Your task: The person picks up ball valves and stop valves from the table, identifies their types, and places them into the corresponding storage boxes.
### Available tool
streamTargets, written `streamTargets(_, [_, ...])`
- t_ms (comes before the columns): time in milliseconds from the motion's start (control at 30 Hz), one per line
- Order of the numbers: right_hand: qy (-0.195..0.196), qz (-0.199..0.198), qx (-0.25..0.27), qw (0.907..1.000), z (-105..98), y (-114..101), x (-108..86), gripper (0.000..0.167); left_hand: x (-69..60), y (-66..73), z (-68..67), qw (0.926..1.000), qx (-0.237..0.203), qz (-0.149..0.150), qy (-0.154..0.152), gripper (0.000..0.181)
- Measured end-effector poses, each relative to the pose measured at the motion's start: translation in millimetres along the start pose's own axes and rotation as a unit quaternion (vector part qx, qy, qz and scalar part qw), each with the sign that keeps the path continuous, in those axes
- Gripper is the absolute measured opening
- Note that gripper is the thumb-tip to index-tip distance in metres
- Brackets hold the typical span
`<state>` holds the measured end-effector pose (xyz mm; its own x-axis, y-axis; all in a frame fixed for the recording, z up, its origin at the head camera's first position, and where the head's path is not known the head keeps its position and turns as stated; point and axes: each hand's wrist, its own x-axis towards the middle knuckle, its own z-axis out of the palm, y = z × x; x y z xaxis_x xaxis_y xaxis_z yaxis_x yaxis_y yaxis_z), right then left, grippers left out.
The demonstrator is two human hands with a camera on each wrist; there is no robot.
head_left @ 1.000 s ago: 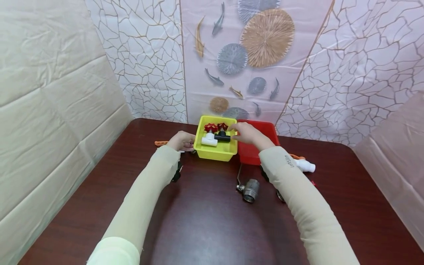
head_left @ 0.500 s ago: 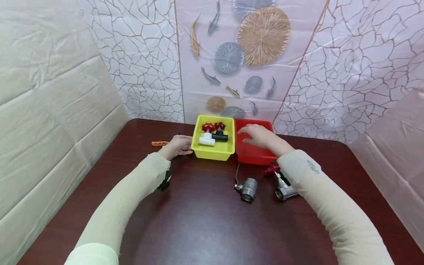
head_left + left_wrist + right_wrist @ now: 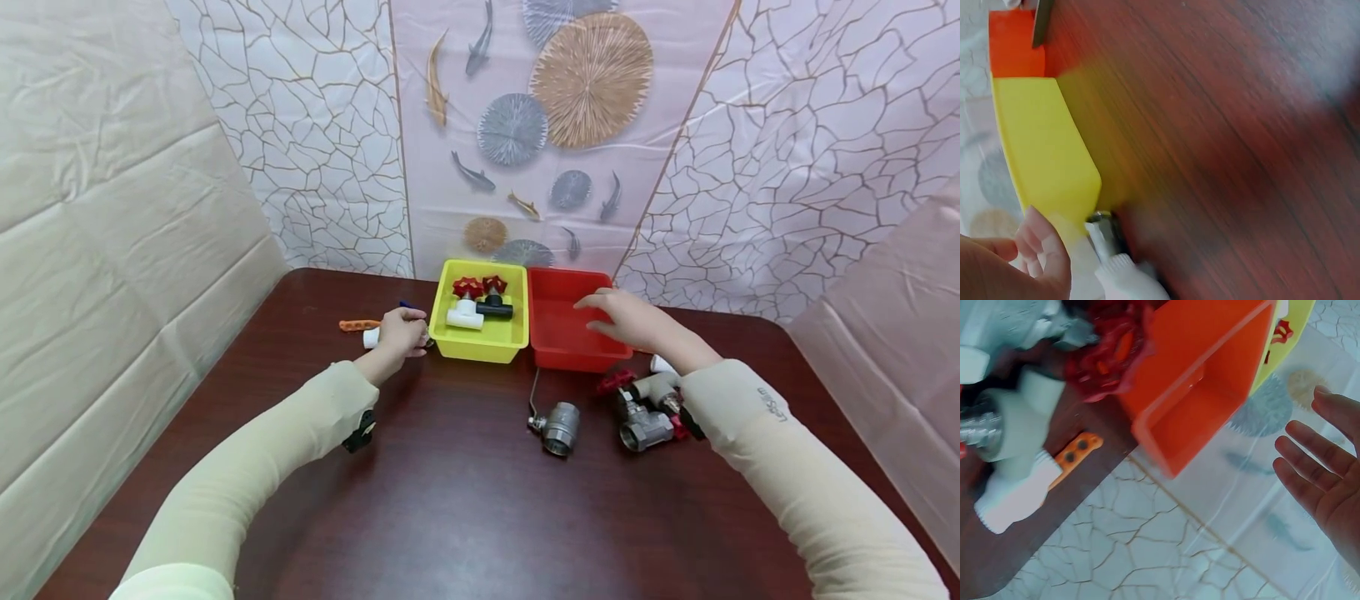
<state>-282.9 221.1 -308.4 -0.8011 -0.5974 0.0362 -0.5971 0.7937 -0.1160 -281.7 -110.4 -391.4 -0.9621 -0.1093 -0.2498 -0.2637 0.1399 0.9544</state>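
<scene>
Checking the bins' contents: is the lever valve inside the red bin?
No, the head view shows the lever valve lying on the table, outside the red bin.

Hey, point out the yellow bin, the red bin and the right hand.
Yellow bin [image 3: 477, 351]: head view, on its front wall.
Red bin [image 3: 579, 361]: head view, on its front wall.
Right hand [image 3: 628, 318]: head view, on the middle of the hand.
</scene>
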Motion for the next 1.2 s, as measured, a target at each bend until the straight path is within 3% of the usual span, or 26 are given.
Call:
streamTargets(100, [0.009, 0.0, 0.002, 1.0, 0.6, 5.5, -8.7, 0.032, -6.4, 3.0, 5.9, 0.9998, -0.002, 0.018, -0.01, 0.034])
streamTargets(267, [0.026, -0.006, 0.002, 0.9996, 1.2, 15.6, -21.7, 0.03, -19.8, 8.0, 19.5, 0.9977, 0.003, 0.043, -0.052, 0.03])
streamTargets(467, [0.057, 0.001, 0.018, 0.9982, 2.6, 27.1, -37.5, 0.03, -36.4, 13.4, 37.0, 0.9901, 0.034, 0.09, -0.102, 0.023])
streamTargets(567, [0.068, 0.016, 0.034, 0.997, 6.7, 33.2, -48.1, 0.031, -45.9, 15.3, 48.3, 0.9823, 0.045, 0.124, -0.133, 0.023])
streamTargets(733, [0.078, 0.054, 0.063, 0.9934, 13.7, 49.3, -67.9, 0.032, -70.5, 22.7, 71.3, 0.9628, 0.074, 0.196, -0.17, 0.019])
streamTargets(933, [0.092, 0.08, 0.076, 0.9896, 21.4, 70.0, -91.0, 0.031, -82.8, 20.3, 98.3, 0.946, 0.082, 0.239, -0.203, 0.014])
streamTargets(1100, [0.116, 0.095, 0.08, 0.9855, 24.7, 85.5, -106.5, 0.029, -92.5, 22.6, 118.3, 0.9349, 0.081, 0.268, -0.218, 0.014])
streamTargets(1200, [0.133, 0.104, 0.086, 0.9819, 24.5, 93.1, -112.7, 0.028, -96.6, 24.8, 129.1, 0.9259, 0.08, 0.306, -0.207, 0.012])
